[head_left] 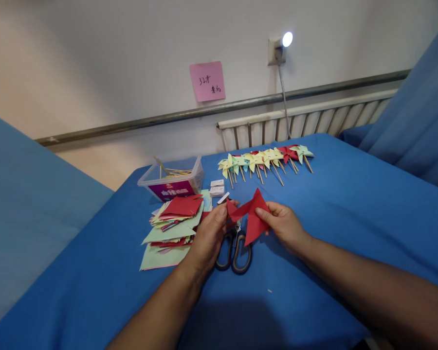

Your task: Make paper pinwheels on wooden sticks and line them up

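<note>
Our left hand [208, 233] and right hand [282, 224] each have fingers pinched on the red paper [251, 216], held just above the scissors [235, 248]; it looks light, thin and easily creased, best taken at its corners. On the blue tabletop [350, 218] a paper stack [171, 223] lies at nine o'clock, a clear box [173, 181] at eleven, pinwheels [264, 159] at twelve. A pink note [207, 81] hangs on the wall above a radiator [314, 121].
</note>
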### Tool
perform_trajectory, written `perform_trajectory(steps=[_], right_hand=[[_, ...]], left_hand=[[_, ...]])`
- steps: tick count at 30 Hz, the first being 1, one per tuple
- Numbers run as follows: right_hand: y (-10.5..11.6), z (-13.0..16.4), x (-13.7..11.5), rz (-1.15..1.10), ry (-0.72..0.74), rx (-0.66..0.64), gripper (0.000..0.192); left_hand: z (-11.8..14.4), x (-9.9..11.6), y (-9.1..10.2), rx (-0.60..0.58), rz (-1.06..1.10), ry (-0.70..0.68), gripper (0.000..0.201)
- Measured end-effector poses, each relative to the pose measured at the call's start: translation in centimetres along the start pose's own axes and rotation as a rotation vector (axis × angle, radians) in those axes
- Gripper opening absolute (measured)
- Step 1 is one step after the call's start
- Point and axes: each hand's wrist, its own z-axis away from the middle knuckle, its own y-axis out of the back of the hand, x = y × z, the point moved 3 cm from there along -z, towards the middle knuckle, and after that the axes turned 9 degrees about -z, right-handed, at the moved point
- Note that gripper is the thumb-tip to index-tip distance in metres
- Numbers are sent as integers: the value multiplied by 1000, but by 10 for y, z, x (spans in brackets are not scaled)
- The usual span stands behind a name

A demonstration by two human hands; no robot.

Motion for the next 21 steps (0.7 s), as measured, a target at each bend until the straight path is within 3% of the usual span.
perform_trajectory(steps=[4, 8, 12, 17, 21], right_hand=[[-3, 1, 0, -84, -53, -32, 41], [-4, 2, 2, -114, -76, -42, 41], [-5, 4, 3, -125, -100, -63, 39], [-6, 6, 3, -105, -123, -78, 38], [-6, 5, 4, -118, -129, -81, 38]], left_hand=[[-2, -3, 3, 49, -61, 17, 51], [-3, 0, 10, 146, -59, -84, 65], [-2, 7, 13, 101, -196, -202, 65], [-2, -1, 3, 1, -293, -14, 52], [-4, -7, 0, 62, -265, 106, 32]])
